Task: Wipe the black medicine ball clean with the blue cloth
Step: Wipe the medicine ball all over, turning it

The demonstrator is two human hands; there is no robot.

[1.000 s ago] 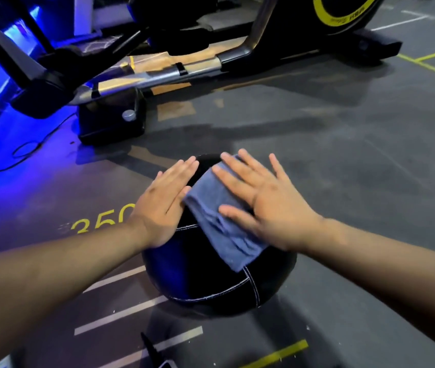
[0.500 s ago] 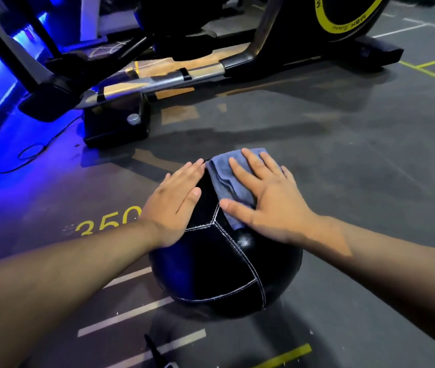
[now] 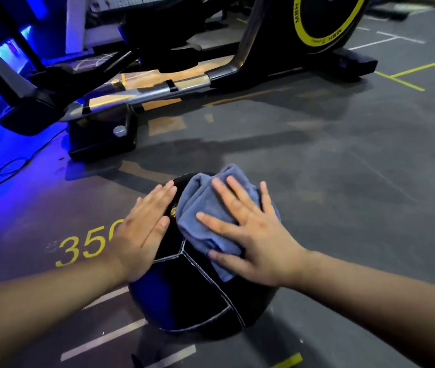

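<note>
One black medicine ball [image 3: 184, 296] sits on the gym floor [image 3: 317, 168] directly below you, its white-stitched seams meeting near the top. One blue cloth [image 3: 205, 216] lies bunched over its upper right side. Two hands are on it. Your right hand [image 3: 253, 235] presses the cloth flat against the ball, fingers [image 3: 224, 193] straight and spread, curled round nothing. Your left hand [image 3: 144, 229] rests bare on the ball's upper left, fingers straight and close together, just beside the cloth's edge.

Half a second ago the cloth sat further over the far side, with less of it showing. Now it is drawn back toward you, thicker in its folds, and covers more of the top right. A second ago it hung lower, down the middle. Your left hand has kept its place.

Beyond the ball stands one exercise machine [image 3: 158, 88] with one yellow-ringed flywheel [image 3: 327, 19]. Yellow numerals [image 3: 83, 248] are painted on the floor by your left wrist, and three white lines [image 3: 110, 333] cross the floor near your left forearm.
</note>
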